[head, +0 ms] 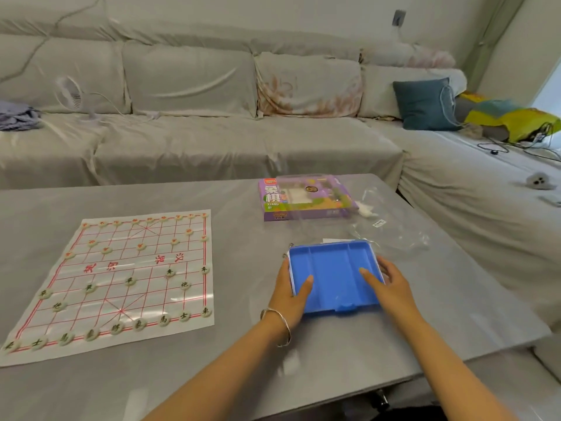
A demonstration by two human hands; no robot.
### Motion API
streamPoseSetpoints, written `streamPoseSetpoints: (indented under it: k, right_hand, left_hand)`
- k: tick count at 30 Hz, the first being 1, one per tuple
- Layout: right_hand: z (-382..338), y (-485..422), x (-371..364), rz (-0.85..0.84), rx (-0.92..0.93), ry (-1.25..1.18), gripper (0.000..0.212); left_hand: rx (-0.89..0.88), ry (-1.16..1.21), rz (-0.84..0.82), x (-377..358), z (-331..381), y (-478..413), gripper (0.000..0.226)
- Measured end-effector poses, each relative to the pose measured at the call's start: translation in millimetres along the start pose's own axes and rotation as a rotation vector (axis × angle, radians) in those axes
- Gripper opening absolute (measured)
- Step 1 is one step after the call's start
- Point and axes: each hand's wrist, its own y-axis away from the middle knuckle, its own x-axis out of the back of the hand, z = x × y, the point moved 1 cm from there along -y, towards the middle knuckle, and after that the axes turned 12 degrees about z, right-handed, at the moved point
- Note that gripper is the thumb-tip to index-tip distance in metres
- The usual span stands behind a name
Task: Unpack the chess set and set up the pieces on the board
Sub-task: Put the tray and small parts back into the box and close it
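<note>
A white sheet board [121, 281] with red grid lines lies on the left of the grey table [243, 360]. Several pale round chess pieces [130, 281] stand on its points along both ends. To the right sits an empty blue plastic tray [334, 278] with dividers. My left hand [293, 291] grips the tray's left edge, thumb inside it. Gripping the right edge is my right hand [391, 287], with fingers reaching into the tray. The purple chess box [303, 199] lies behind the tray.
Clear plastic wrapping [391, 226] lies crumpled right of the box, near the table's right edge. A covered sofa [197, 141] runs along the far side and the right, with a small white fan [71, 95] and a blue cushion [425, 103] on it.
</note>
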Motion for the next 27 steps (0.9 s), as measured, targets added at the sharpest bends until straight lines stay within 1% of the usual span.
streamPoseSetpoints:
  k: [2,4,5,7,8,9,10,12,13,15,17,19,20,22,24,27]
  right_hand:
    - [-7,4,-3,-0.039,0.019,-0.047,0.053]
    - [-14,12,-10,-0.122,0.01,-0.096,0.064]
    - [-18,18,-16,-0.174,-0.035,-0.189,0.074]
    - [-27,34,-31,-0.255,-0.187,-0.509,0.095]
    - [-30,43,-40,-0.288,-0.244,-0.634,0.096]
    - [-32,52,-51,-0.316,-0.289,-0.703,0.088]
    - [-33,61,-60,-0.342,-0.327,-0.74,0.075]
    - [-35,75,-75,-0.37,-0.4,-0.743,0.055]
    - [-35,78,-79,-0.37,-0.437,-0.732,0.05]
    - [-36,78,-81,-0.384,-0.48,-0.712,0.046]
    - [-40,77,-79,-0.4,-0.447,-0.664,0.042]
    - [-43,77,-78,-0.411,-0.381,-0.603,0.038]
    - [-45,78,-77,-0.416,-0.349,-0.566,0.037]
    - [-48,82,-77,-0.447,-0.276,-0.468,0.036]
    - [-49,88,-76,-0.489,-0.218,-0.395,0.034]
    - [-48,90,-77,-0.524,-0.196,-0.362,0.031]
  left_hand:
    - [0.004,0.072,0.104,8,2,-1,0.069]
    - [0.072,0.18,0.165,22,4,-6,0.069]
    - [0.121,0.248,0.183,30,5,-9,0.068]
    - [0.184,0.328,0.236,45,7,-9,0.07]
    - [0.168,0.344,0.267,50,8,-5,0.073]
    - [0.126,0.36,0.289,54,11,-1,0.076]
    - [0.079,0.358,0.299,57,14,4,0.079]
    - [-0.008,0.281,0.29,61,17,12,0.081]
    - [-0.048,0.2,0.293,64,16,13,0.081]
    - [-0.101,-0.035,0.311,72,16,12,0.084]
    - [-0.105,-0.204,0.268,79,14,11,0.099]
    - [-0.093,-0.309,0.204,84,16,13,0.118]
    - [-0.11,-0.375,0.193,85,18,14,0.122]
    - [-0.187,-0.522,0.158,84,19,15,0.126]
    - [-0.272,-0.58,0.112,80,18,12,0.126]
    - [-0.234,-0.602,0.086,76,14,7,0.129]
